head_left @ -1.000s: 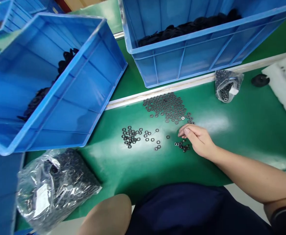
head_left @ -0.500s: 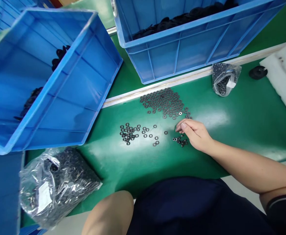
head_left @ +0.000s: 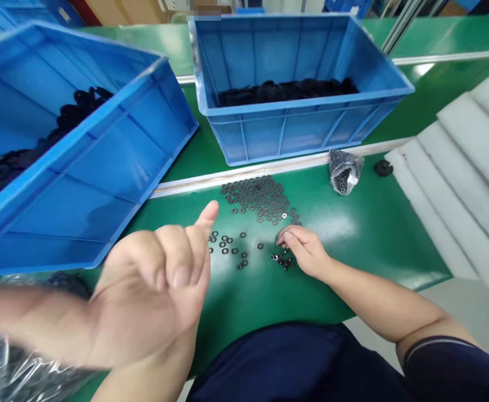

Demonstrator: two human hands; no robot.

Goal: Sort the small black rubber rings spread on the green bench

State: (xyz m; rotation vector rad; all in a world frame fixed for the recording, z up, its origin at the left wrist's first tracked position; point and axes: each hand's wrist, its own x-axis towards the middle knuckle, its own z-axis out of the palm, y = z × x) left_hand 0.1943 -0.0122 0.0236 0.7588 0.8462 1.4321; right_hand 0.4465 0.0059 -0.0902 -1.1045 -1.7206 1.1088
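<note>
Our right hand (head_left: 303,251) curls over loose black washers (head_left: 257,198) on the green workbench (head_left: 365,234), its grip unclear; our blurred left hand (head_left: 144,296) is open. At twelve o'clock, a blue crate (head_left: 244,134) holds black parts (head_left: 286,92); at ten, a tilted crate (head_left: 81,184) holds more. A plastic bag (head_left: 343,172) of washers sits at one.

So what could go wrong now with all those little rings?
The left hand is blurred, so it's moving, and it's low over the loose washers. It might knock them around.

The right hand is right beside a small heap of washers. A slip could push them toward the big pile and mix them in.
</note>
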